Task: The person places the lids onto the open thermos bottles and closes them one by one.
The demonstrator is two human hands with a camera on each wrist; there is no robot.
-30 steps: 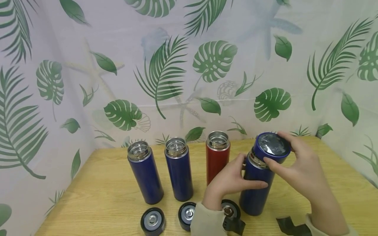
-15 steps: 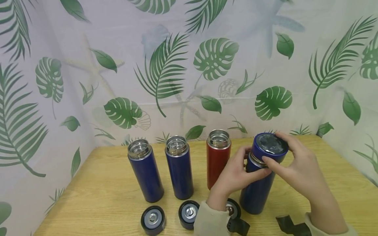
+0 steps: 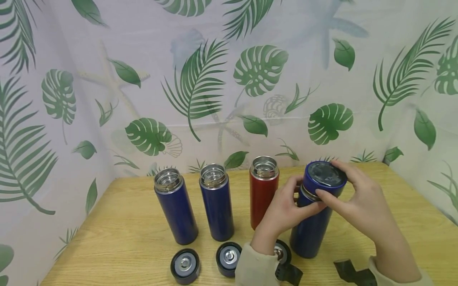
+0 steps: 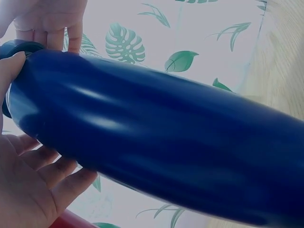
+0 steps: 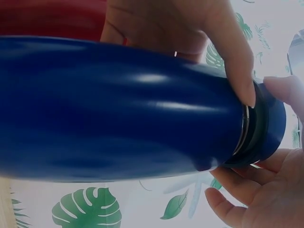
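In the head view, a blue thermos bottle [image 3: 310,234] stands on the table at the right. My left hand [image 3: 286,208] holds it just below the neck, its thumb across the near side. A blue lid [image 3: 326,177] with a dark, shiny top sits over the bottle's mouth, and my right hand [image 3: 366,202] grips it between thumb and fingers. A narrow silver band of neck shows under the lid. Both wrist views show the bottle [image 4: 156,128] large; in the right one, the left thumb reaches the neck beside the lid [image 5: 274,126].
Left of the held bottle stand an uncapped red bottle [image 3: 263,194] and two uncapped blue bottles [image 3: 177,216]. Along the front lie upturned lids [image 3: 185,265], one partly hidden by the left wrist. A leaf-patterned cloth [image 3: 214,91] hangs behind the wooden table [image 3: 118,238].
The lid has shifted slightly left and settled lower and straighter over the neck. My left hand has moved up, its thumb now nearer the neck; the right hand follows the lid.
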